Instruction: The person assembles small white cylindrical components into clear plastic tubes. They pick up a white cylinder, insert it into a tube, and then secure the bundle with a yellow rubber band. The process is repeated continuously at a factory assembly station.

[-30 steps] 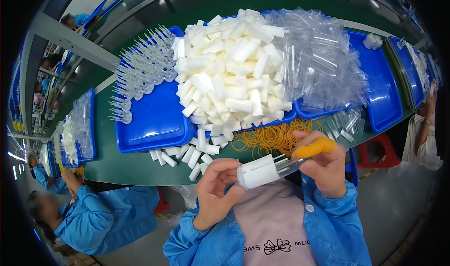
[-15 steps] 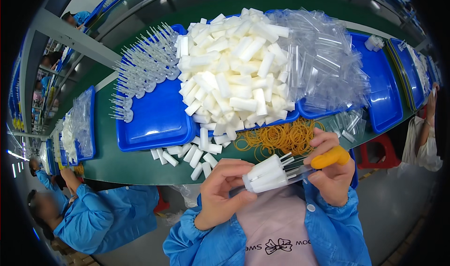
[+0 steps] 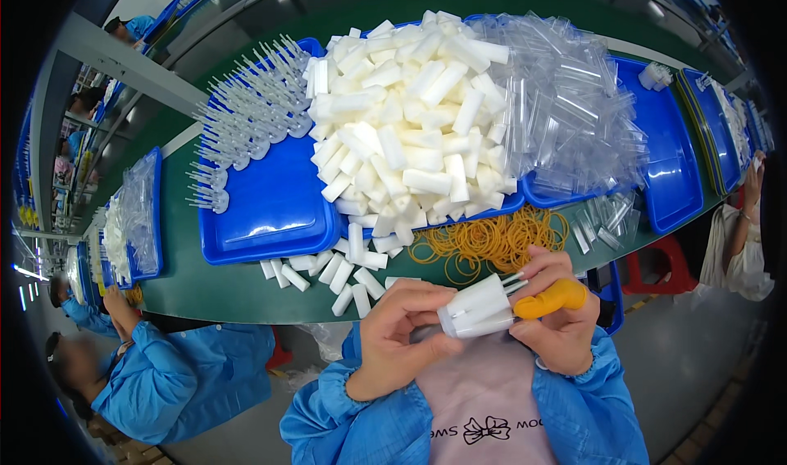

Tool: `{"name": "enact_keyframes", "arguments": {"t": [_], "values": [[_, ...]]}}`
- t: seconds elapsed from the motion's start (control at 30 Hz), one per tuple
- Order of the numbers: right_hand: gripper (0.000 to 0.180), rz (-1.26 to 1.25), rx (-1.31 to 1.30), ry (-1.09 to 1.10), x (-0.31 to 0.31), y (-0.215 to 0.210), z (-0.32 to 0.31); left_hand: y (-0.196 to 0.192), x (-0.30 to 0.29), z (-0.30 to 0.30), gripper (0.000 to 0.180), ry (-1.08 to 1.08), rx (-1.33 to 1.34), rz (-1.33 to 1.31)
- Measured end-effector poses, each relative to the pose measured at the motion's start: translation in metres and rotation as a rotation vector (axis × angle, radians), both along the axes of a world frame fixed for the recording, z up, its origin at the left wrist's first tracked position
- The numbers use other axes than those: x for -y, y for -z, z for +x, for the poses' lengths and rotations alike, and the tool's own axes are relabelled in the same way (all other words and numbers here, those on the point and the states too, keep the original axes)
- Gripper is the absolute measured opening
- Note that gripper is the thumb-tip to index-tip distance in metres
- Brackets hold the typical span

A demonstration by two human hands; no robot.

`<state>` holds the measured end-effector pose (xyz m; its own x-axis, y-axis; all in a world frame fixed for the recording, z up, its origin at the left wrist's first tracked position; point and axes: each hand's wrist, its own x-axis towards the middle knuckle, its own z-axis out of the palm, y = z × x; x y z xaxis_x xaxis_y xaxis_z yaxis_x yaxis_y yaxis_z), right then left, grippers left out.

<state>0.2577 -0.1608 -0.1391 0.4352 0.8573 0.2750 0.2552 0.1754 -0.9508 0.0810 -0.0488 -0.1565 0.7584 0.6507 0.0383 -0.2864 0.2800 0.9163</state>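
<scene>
So there's a small bundle of white plastic tubes, a handful of them stacked side by side, lying nearly level but tipped up a bit toward 2 o'clock. Thin clear tips stick out of the upper right end. It sits at about 6 o'clock in the view, just below the green table edge and over a pink apron. The left hand pinches its lower left end, and the right hand, with an orange rubber finger cot, grips the other end.

blue trays, rubber bands, green table
</scene>
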Motion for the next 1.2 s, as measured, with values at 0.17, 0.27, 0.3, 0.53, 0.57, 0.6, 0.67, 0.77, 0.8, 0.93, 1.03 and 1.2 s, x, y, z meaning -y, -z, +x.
{"name": "enact_keyframes", "arguments": {"t": [0.17,0.27,0.3,0.53,0.57,0.6,0.67,0.77,0.8,0.93,1.03,1.2], "values": [[0.036,-0.013,0.190,0.015,-0.001,-0.014,0.023,0.005,-0.006,0.003,0.046,-0.049,0.015,-0.011],[0.035,-0.139,0.318,0.258,0.015,-0.019,0.059,0.009,-0.006,-0.005,0.041,-0.241,-0.080,-0.046],[0.032,-0.205,0.450,0.302,0.027,-0.017,0.075,0.006,-0.007,-0.004,0.040,-0.257,-0.093,-0.068],[0.026,-0.488,0.963,0.412,0.057,0.007,0.118,0.003,-0.007,-0.001,0.037,-0.331,-0.159,-0.141],[0.025,-0.495,0.981,0.418,0.059,0.010,0.122,0.002,-0.007,-0.001,0.037,-0.322,-0.152,-0.140],[0.024,-0.500,0.994,0.425,0.061,0.012,0.124,0.001,-0.007,-0.002,0.037,-0.313,-0.148,-0.136],[0.023,-0.579,1.074,0.395,0.063,0.015,0.129,0.001,-0.007,-0.002,0.038,-0.293,-0.149,-0.140],[0.022,-0.571,1.125,0.365,0.058,0.014,0.133,0.000,-0.008,-0.001,0.038,-0.284,-0.147,-0.130],[0.022,-0.548,1.134,0.357,0.057,0.013,0.134,0.001,-0.008,-0.001,0.038,-0.285,-0.144,-0.127],[0.027,-0.470,1.101,0.379,0.063,0.019,0.142,0.001,-0.007,0.000,0.038,-0.281,-0.145,-0.138],[0.029,-0.320,0.812,0.513,0.070,0.021,0.133,0.001,-0.006,0.001,0.040,-0.275,-0.143,-0.144],[0.037,0.143,-0.389,0.400,0.045,-0.001,0.066,0.007,-0.002,0.006,0.045,-0.167,-0.066,0.007]]}}
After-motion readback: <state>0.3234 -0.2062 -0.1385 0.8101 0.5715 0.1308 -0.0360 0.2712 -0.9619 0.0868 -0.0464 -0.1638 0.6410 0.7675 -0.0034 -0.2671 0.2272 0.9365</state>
